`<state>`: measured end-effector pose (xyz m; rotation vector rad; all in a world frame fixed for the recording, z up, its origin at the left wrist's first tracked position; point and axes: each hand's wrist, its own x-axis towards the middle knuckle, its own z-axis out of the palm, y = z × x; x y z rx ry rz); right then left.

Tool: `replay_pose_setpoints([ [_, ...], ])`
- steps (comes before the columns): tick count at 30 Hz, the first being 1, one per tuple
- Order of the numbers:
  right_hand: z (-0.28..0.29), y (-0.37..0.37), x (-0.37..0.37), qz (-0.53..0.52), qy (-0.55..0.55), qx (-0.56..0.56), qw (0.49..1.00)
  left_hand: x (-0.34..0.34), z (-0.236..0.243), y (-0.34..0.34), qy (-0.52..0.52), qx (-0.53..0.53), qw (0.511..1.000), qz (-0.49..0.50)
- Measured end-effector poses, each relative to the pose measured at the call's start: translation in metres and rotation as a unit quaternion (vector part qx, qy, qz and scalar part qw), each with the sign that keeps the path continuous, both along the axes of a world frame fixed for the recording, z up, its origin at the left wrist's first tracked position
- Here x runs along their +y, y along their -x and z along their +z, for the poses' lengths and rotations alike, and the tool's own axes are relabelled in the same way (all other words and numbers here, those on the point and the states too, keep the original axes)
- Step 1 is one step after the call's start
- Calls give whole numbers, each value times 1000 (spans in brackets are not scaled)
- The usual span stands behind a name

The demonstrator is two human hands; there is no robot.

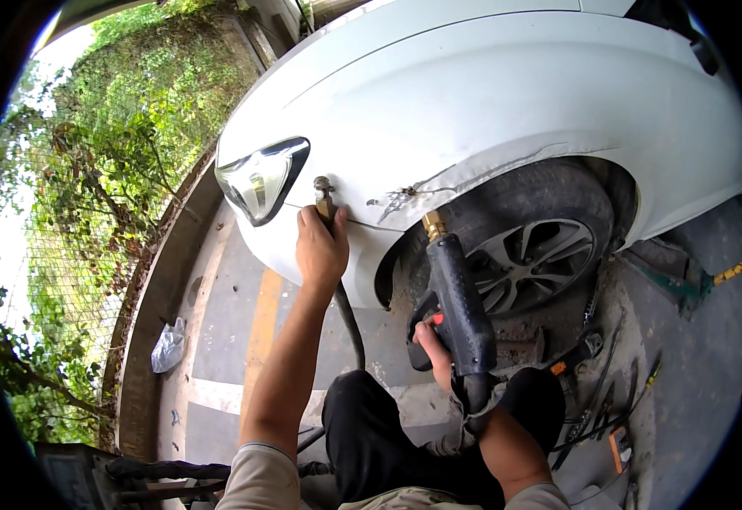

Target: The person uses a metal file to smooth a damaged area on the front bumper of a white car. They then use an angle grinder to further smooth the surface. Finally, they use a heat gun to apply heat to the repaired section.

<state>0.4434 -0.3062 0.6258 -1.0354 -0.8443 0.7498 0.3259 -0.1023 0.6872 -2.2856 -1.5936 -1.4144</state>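
My left hand is closed round a brass-coloured metal fitting with a thick black cable hanging below it. The fitting's round tip is at the white car's front panel, just right of the headlight; I cannot tell whether it presses on the panel. In my right hand is a black gun-shaped tool with a brass tip pointing up and a red trigger by my finger. That tip is in front of the tyre, below a scraped, dented patch on the panel edge.
The car's front wheel fills the middle right. Hand tools and cables lie on the ground at the lower right, with an orange device among them. A green jack-like tool stands behind the wheel. A plastic bag lies by the left kerb.
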Motion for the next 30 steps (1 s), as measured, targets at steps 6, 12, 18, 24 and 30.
replay_pose_setpoints([
  [6, 9, 4, 25, 72, -9, 38, 997, 4, -14, 7, -4, -8, 1000, -18],
  [12, 4, 7, 41, 73, -11, 28, 997, 13, -22, 11, 11, -21, 998, -55],
  [18, 6, 11, 41, 47, 11, 10, 999, 11, -22, 10, -45, -53, 995, -66],
  [24, 2, 13, 41, 44, 36, 12, 998, 13, -25, 7, -48, -49, 993, -92],
  [30, 9, 5, 43, 52, 36, -6, 998, 20, -29, -2, -47, -55, 995, -71],
])
